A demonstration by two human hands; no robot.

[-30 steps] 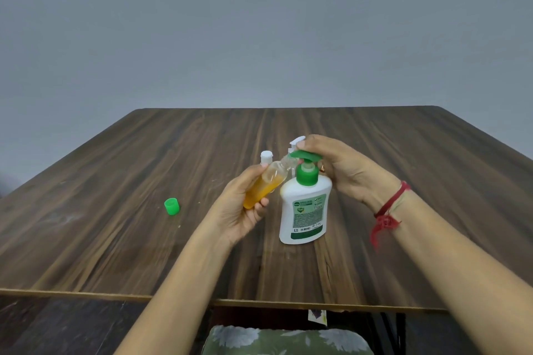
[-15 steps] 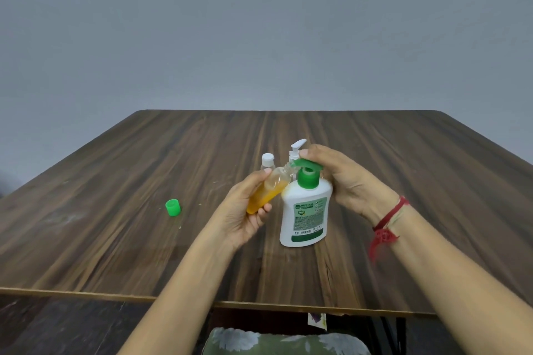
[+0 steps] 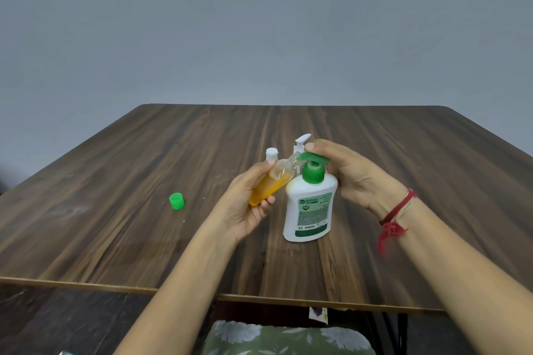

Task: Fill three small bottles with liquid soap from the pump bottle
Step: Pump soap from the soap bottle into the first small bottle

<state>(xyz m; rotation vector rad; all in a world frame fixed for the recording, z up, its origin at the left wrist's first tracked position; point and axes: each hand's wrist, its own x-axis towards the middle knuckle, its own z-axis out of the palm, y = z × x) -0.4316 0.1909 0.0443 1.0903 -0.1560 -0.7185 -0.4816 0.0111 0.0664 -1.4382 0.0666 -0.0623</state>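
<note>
A white pump bottle [image 3: 310,210] with a green pump head [image 3: 313,159] stands upright near the table's middle. My right hand [image 3: 352,173] lies over the pump head, fingers on its top. My left hand [image 3: 245,202] grips a small clear bottle [image 3: 271,183], tilted, about half full of orange soap, its open mouth under the green spout. Two more small bottles stand behind: one with a white cap [image 3: 271,153], one with a white pump top [image 3: 302,142]; their bodies are mostly hidden.
A loose green cap [image 3: 176,200] lies on the dark wooden table [image 3: 115,210] to the left. The table's front edge [image 3: 86,284] runs close below my forearms. A flower-patterned cushion [image 3: 288,339] shows under the edge.
The green pump head has risen from its pressed-down position. Both hands and the tilted bottle stay where they were.
</note>
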